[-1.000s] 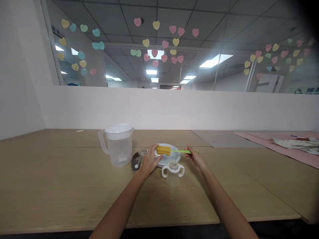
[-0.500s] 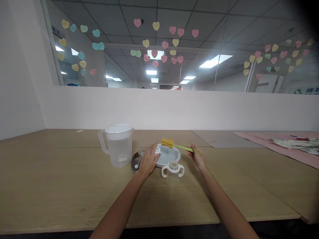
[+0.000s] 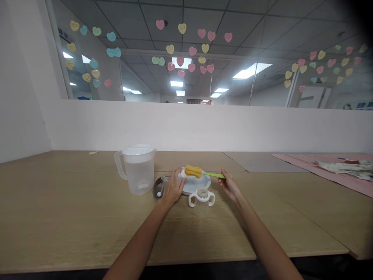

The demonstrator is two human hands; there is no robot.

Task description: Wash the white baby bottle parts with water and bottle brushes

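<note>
My left hand (image 3: 174,189) is closed on a small white bottle cap (image 3: 183,173), tilted toward the right. In my right hand (image 3: 230,186) is the green handle of a sponge bottle brush (image 3: 193,171). The yellow sponge head is right at the cap's opening; whether it touches I cannot tell. Both are above a white bowl (image 3: 190,189). A clear baby bottle (image 3: 201,206) with two white handles stands upright and uncapped in front of the bowl. Left of my hand, a metal dish (image 3: 156,187), partly hidden, holds a clear part with a straw weight (image 3: 159,194).
A translucent lidded pitcher (image 3: 141,177) of water stands at the left. On the far right a pink cloth (image 3: 303,163) carries a patterned white cloth (image 3: 345,169) and a pen. A white wall with a window rises behind the table (image 3: 87,217).
The sponge head has moved left and slightly down, up to the cap. My left hand has turned the cap toward the brush. The bottle, bowl and pitcher stay in place.
</note>
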